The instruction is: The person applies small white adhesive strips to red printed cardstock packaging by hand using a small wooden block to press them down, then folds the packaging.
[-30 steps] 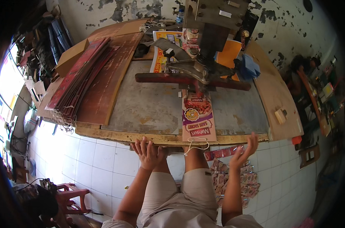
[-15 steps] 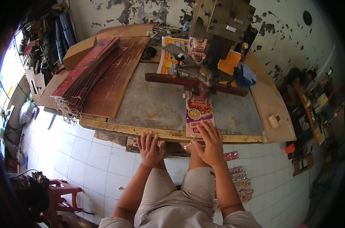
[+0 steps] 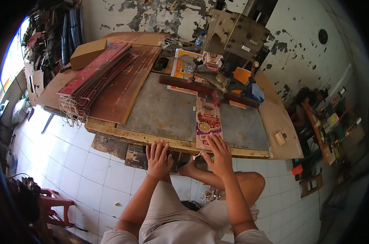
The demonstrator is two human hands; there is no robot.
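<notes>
Lying partly under the right grip (image 3: 219,160): printed strip (image 3: 208,116).

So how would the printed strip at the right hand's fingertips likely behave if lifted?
The printed strip is probably light, as it looks thin and lies flat on the grey surface. Being long and narrow, it may flex. The white string at its near end looks limp and would likely dangle.
</notes>
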